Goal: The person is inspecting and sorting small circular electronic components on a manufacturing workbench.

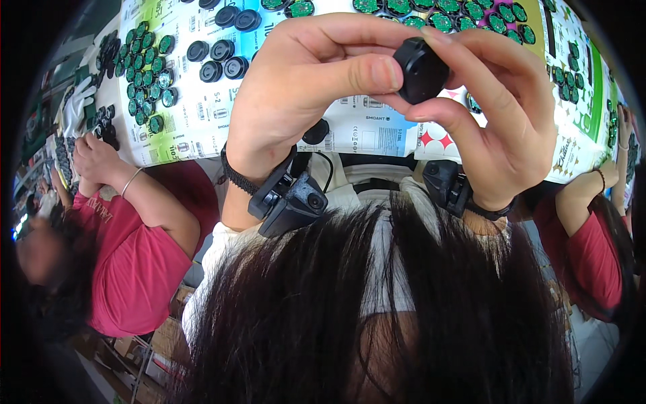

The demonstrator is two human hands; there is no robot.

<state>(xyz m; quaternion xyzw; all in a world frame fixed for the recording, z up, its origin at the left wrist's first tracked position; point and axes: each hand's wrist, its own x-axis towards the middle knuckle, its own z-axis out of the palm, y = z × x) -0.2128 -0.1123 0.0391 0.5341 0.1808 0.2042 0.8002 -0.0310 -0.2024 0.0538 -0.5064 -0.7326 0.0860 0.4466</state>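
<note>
Between both hands, raised over the table, is a small black round housing (424, 73) with a faceted edge. My left hand (296, 77) pinches its left side between thumb and fingers. On its right side, my right hand (505, 111) grips it with thumb and fingertips. The piece's far side is partly covered by fingers. Below my left hand another black round part (315, 132) lies on the table near its front edge. Several black round caps (222, 51) are set out to the left of my left hand.
Printed sheets (208, 114) cover the table. Round green circuit boards (143, 81) cluster at the left, with more boards (441, 20) at the back and right. A co-worker in a red shirt (145, 269) sits to the left, another person (595, 249) to the right.
</note>
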